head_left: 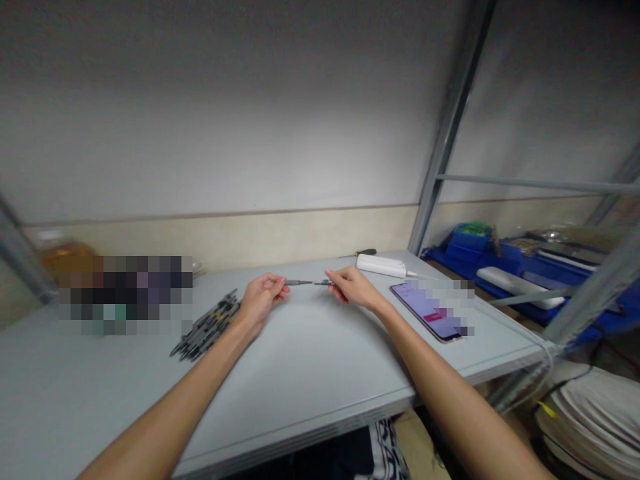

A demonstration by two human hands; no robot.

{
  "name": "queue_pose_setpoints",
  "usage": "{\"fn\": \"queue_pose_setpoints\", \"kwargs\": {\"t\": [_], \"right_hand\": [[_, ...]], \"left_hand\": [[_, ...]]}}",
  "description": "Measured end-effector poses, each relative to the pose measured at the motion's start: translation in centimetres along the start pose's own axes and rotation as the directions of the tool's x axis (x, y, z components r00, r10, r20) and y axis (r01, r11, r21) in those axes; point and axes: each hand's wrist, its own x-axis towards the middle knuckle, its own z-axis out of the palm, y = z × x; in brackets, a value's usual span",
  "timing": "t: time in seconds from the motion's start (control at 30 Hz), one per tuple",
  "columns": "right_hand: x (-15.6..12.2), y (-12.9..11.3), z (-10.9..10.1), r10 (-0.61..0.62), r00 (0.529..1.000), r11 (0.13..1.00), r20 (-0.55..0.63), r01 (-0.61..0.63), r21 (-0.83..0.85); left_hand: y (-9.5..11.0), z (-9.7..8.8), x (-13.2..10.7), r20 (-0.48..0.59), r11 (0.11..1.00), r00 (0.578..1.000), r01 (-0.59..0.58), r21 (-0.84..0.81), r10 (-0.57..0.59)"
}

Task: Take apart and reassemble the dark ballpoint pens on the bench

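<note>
My left hand [266, 293] is closed, thumb and fingers pinching the grey end of a slim pen [299, 283]. Pinched at the other end of it is my right hand [347, 287], also closed, where a dark and silvery part shows. Between the hands the pen narrows to a thin section with a pale yellowish spot; whether it is one piece or two parts meeting, I cannot tell. The pen lies nearly level above the grey table [300, 373]. Beside my left wrist is a pile of grey and black pens [207, 327], partly hidden by that forearm.
A phone with a lit screen [425, 310] lies right of my right hand. Behind it are a white power strip [381, 265] and a screwdriver [367, 253]. Blurred-out items [125, 293] stand at the left. A metal post [445, 133] rises at the right, near blue trays [465, 243].
</note>
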Motion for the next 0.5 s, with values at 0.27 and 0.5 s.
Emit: {"fn": "queue_pose_setpoints", "kwargs": {"t": [0.27,0.5], "right_hand": [[0.19,0.09,0.08,-0.167,0.982,0.985,-0.087,0.162,-0.058],[-0.14,-0.08,-0.37,0.043,0.998,0.994,0.048,-0.048,0.095]], "left_hand": [[-0.19,-0.10,0.04,0.000,0.999,0.999,0.047,-0.025,-0.047],[-0.02,-0.15,-0.30,0.090,0.885,0.942,-0.334,0.324,0.322]]}}
